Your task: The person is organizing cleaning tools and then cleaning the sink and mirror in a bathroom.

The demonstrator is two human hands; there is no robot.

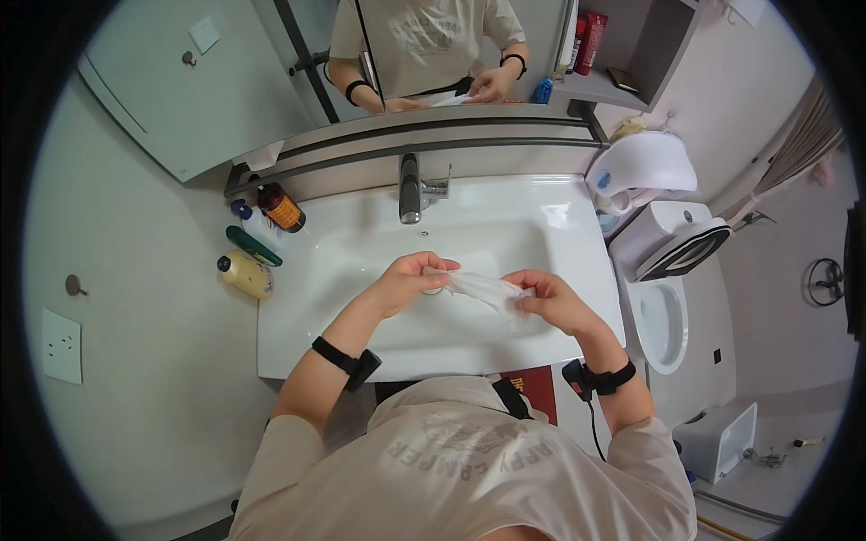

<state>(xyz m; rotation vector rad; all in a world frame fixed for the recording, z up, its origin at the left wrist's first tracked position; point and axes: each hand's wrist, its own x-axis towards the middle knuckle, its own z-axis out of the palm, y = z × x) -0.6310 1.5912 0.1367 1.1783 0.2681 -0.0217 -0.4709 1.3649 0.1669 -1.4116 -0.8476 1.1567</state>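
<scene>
A thin white cloth or tissue [487, 288] is stretched between my two hands above the white sink basin [361, 335]. My left hand [410, 281] pinches its left end between thumb and fingers. At the other end, my right hand [552, 300] grips the bunched material, its fingers bent around it. Whether it is fabric or paper I cannot make out. The chrome faucet [410, 191] stands behind my hands at the back of the sink, and no water shows at its spout. The drain is partly hidden by my left hand and the white piece.
Several bottles, among them a brown pump bottle [281, 207] and a yellow bottle [244, 275], stand along the sink's left edge. A metal rail [424, 142] runs below the mirror. To the right are a toilet with its lid raised [683, 250] and a white wall-mounted holder [645, 164].
</scene>
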